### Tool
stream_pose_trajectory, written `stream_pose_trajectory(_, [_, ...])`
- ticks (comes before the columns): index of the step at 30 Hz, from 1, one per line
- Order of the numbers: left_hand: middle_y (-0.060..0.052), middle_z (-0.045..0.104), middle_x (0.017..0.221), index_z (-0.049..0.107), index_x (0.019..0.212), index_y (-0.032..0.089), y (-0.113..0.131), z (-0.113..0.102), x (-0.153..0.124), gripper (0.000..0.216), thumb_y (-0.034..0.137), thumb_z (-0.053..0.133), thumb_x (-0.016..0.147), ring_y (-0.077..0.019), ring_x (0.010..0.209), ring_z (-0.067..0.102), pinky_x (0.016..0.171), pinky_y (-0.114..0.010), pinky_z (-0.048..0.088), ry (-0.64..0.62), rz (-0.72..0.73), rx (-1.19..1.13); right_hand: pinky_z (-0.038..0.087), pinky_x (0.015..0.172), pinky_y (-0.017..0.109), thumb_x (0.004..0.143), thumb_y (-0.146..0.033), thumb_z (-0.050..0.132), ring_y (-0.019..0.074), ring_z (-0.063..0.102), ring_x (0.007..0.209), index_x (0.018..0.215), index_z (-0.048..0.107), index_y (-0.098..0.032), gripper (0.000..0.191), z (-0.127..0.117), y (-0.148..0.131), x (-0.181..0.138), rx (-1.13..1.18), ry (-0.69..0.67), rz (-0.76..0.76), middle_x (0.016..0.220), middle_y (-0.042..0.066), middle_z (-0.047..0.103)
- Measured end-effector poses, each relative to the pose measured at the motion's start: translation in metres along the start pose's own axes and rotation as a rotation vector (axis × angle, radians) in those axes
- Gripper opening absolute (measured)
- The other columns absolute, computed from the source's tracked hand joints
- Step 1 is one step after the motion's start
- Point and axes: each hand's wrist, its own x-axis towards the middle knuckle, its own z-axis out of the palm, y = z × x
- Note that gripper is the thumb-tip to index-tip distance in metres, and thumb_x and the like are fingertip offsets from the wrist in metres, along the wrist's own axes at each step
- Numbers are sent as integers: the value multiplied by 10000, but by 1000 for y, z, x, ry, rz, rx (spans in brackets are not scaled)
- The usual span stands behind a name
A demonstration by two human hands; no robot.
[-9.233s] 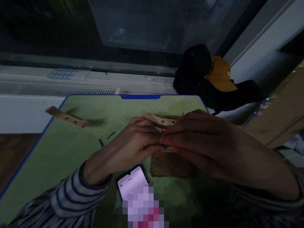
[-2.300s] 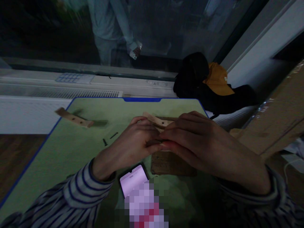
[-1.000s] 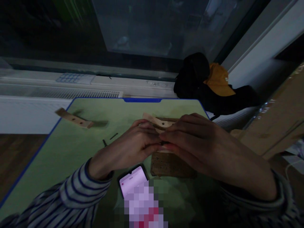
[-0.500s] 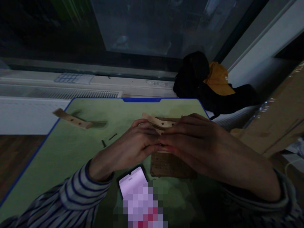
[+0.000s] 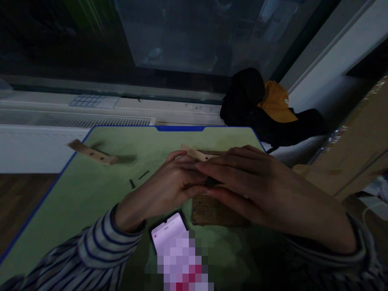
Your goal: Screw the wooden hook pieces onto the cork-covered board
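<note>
Two bare hands meet above a green tabletop with a blue rim (image 5: 69, 210), the left hand (image 5: 176, 178) and right hand (image 5: 254, 182) close together over a pale, curved wooden strip with a dark hole (image 5: 195, 153) beside a brown rectangular wooden block (image 5: 218, 210). The fingers of both are bent and held narrow; whether they grip anything cannot be told, as the hands block the view. Left of them lie a second pale curved wooden strip (image 5: 97, 155) with two holes, a short dark screw-like piece (image 5: 132, 184) and a thinner dark piece (image 5: 144, 175). A lit black-edged phone (image 5: 169, 230), partly pixelated, lies nearer the wearer; an orange cap (image 5: 275, 103) sits beyond the table's far right corner
</note>
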Motion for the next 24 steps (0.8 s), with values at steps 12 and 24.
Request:
stream_pose_trajectory(12, [34, 669, 1086, 654, 1004, 270, 2, -2, 3, 153, 307, 534, 916, -148, 1144, 518, 1058, -362, 257, -57, -10, -12, 463, 829, 365, 905, -249, 542, 209, 604, 936, 982, 635, -137, 165, 3, 2, -1, -32, -1, 45, 980, 86, 681])
stream_pose_trajectory(24, [54, 684, 1035, 665, 913, 272, -4, 3, -1, 143, 320, 530, 916, -148, 1074, 556, 1023, -345, 280, -9, 33, -42, 435, 923, 324, 941, -196, 467, 170, 569, 1066, 1131, 598, -159, 234, 0, 2, -1, 53, -18, -39, 1167, 64, 649])
